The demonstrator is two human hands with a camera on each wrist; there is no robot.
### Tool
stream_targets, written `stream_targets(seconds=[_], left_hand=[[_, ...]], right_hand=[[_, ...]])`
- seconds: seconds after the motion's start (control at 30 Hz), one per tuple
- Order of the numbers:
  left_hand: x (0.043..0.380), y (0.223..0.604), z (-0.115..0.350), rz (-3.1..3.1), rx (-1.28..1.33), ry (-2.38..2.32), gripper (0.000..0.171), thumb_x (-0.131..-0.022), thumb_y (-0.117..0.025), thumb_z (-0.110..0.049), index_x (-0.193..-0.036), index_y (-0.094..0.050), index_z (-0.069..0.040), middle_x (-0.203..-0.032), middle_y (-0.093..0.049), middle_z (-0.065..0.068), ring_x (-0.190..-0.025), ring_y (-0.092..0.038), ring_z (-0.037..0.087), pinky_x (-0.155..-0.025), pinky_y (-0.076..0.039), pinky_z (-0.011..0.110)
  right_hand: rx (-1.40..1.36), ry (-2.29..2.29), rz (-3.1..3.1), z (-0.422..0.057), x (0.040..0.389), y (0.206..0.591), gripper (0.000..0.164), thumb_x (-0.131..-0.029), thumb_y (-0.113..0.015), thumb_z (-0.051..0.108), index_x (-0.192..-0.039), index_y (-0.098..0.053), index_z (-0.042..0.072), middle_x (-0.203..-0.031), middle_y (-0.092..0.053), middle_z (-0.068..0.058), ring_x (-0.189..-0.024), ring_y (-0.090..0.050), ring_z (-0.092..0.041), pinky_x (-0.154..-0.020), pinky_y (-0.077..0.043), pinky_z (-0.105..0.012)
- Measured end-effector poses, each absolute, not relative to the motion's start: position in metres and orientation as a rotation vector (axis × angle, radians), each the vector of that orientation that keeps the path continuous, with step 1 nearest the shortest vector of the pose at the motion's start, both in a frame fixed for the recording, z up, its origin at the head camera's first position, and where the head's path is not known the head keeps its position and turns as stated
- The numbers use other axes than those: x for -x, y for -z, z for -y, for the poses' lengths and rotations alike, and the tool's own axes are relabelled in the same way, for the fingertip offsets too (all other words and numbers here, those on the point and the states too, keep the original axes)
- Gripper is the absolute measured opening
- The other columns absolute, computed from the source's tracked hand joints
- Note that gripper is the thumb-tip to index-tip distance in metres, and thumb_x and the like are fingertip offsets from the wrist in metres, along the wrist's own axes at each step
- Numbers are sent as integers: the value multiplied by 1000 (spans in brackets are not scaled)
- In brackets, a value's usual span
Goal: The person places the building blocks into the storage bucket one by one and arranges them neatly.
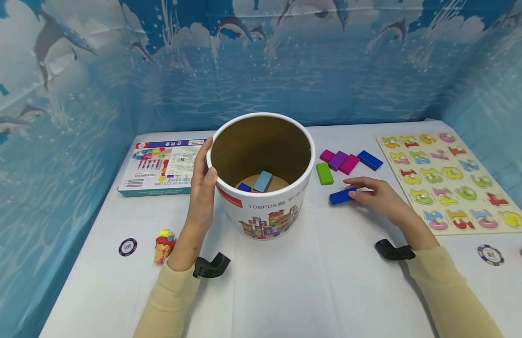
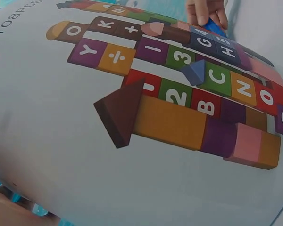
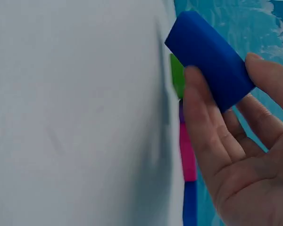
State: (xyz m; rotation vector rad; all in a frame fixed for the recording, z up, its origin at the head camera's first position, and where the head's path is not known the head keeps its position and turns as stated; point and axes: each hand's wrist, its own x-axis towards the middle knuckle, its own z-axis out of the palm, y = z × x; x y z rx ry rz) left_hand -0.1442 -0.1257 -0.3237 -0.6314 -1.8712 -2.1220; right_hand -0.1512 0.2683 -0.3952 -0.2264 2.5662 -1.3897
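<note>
On the bench (image 1: pixel 286 291), mid-frame, stands a white bucket (image 1: pixel 265 206); it looks stiff and fairly light, its smooth wall perhaps slippery, so I'd take it by the rim. The left hand (image 1: pixel 201 188) lies along its left side, fingers extended. Right of centre, the right hand (image 1: pixel 377 197) pinches a blue block (image 1: pixel 340 196), probably light, hard and sturdy, best gripped across its long sides. Now the writing: the bucket says "108PCS" beside Chinese characters, above printed blocks lettered K, Y and G. The box (image 1: pixel 155 171), left of it, has upside-down "SETS OF COLUMN". The chip (image 1: pixel 128 247), lower left, is too small to read.
</note>
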Motion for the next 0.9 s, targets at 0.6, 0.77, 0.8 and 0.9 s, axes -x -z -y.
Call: stream_targets(seconds=[0.6, 0.77, 0.8, 0.9], left_hand=[[143, 323, 124, 1909, 591, 2095, 55, -88, -38, -27, -141, -24, -22, -143, -21, -8, -130, -18, 11, -101, -21, 53], [143, 324, 123, 1899, 594, 2104, 55, -88, -37, -28, -141, -24, -22, -143, -22, -8, -130, -19, 13, -101, -20, 54], [143, 324, 123, 1895, 594, 2106, 55, -88, -37, -28, -141, -24, -22, -143, -22, -8, -130, -19, 13, -101, -20, 54], [142, 323, 123, 1888, 587, 2111, 54, -88, -38, -29, -141, -24, -22, -143, -22, -8, -129, -20, 14, -101, -21, 53]], right_hand=[[779, 2305, -1458, -199, 152, 244, 30, -92, -39, 1, -117, -54, -5, -122, -47, -16, -111, -47, -26, -88, -44, -31], [650, 2088, -1760, -154, 167, 217, 30, -89, -48, 7, -118, -56, 3, -124, -44, -16, -112, -48, -26, -89, -42, -31], [635, 2016, -1837, -146, 170, 214, 31, -89, -50, 10, -119, -56, 4, -125, -45, -15, -111, -49, -25, -89, -42, -31], [600, 1817, -1990, -124, 182, 209, 35, -87, -54, 16, -121, -54, 7, -124, -48, -10, -109, -52, -23, -90, -42, -30]])
